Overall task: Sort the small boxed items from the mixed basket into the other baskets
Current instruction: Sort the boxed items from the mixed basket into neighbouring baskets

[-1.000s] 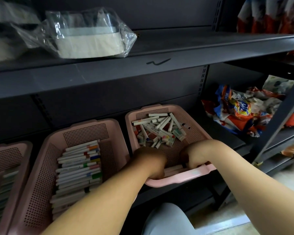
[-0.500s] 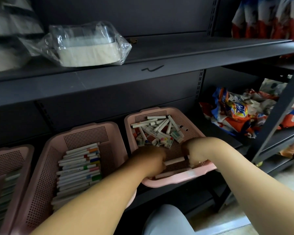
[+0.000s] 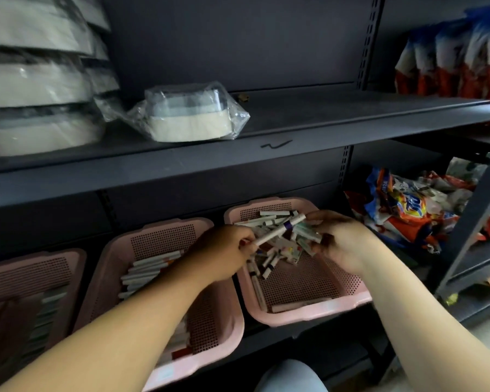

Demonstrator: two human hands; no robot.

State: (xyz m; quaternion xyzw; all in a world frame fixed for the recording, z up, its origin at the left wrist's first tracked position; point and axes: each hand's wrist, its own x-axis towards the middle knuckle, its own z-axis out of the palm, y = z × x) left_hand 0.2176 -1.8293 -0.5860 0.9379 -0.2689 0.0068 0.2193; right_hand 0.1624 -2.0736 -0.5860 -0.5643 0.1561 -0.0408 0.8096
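Note:
The mixed pink basket (image 3: 309, 314) sits at the right of the lower shelf, with a jumble of small boxes (image 3: 277, 256) at its back. Above that pile my left hand (image 3: 227, 250) pinches the lower end of a long white box with a purple band (image 3: 277, 232), which is tilted up to the right. My right hand (image 3: 343, 239) is at the box's upper end, its fingers curled round a small greenish-white box; blur hides the exact grip. The middle pink basket (image 3: 159, 236) holds rows of long white boxes. A third pink basket (image 3: 26, 267) stands at the far left.
The upper shelf carries a plastic-wrapped container (image 3: 190, 117) and a stack of wrapped ones (image 3: 40, 94). Detergent bags (image 3: 408, 205) lie right of the baskets, behind a slanted dark shelf post (image 3: 470, 222). The upper shelf's edge (image 3: 238, 165) hangs over the baskets.
Both hands rose from the front of the mixed basket to above its pile. My left hand now holds a long white box lifted out of the basket. The camera tilted upward.

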